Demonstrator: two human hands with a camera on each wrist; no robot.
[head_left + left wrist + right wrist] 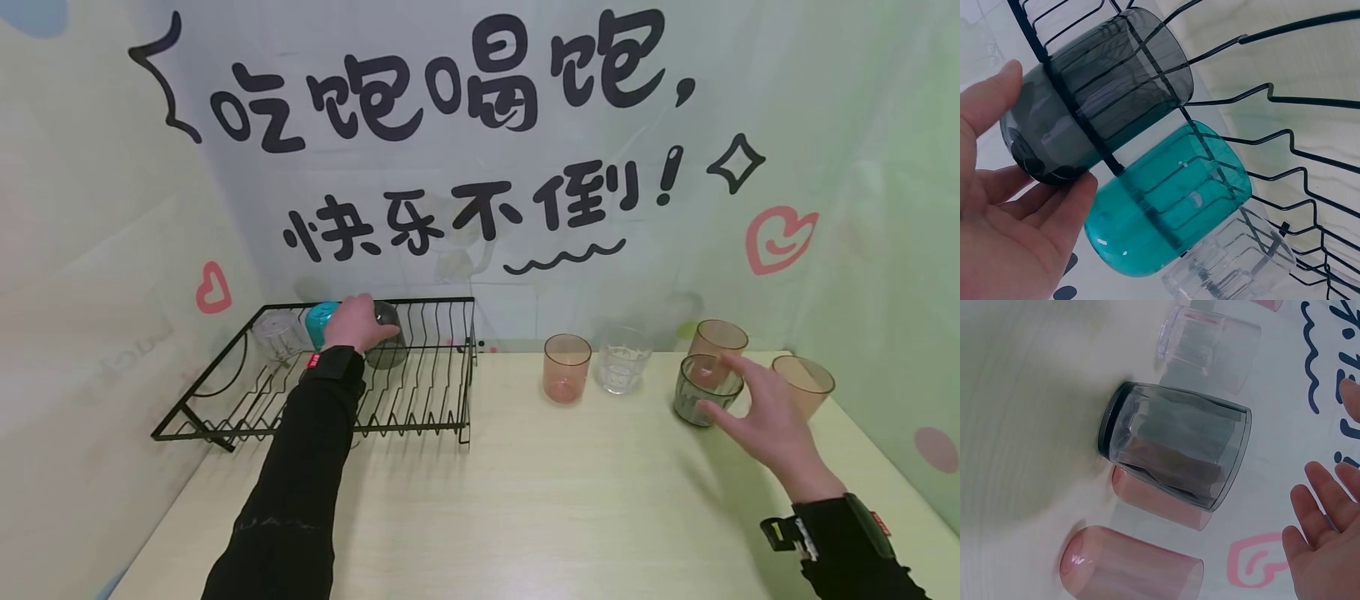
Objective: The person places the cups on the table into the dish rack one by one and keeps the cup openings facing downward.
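My left hand is at the dark grey glass in the black wire rack. In the left wrist view its fingers lie straight along the glass's rounded base, and the thumb is spread on the other side. Beside that glass, a teal glass and a clear glass also sit in the rack, their bases toward the hand. My right hand is spread beside a grey faceted glass standing upright on the table. In the right wrist view a gap shows between the fingers and this glass's rim.
An amber-pink glass and a clear glass stand along the table's back. Two more amber glasses, one behind and one to the right, flank the grey faceted glass. A printed curtain hangs behind the table.
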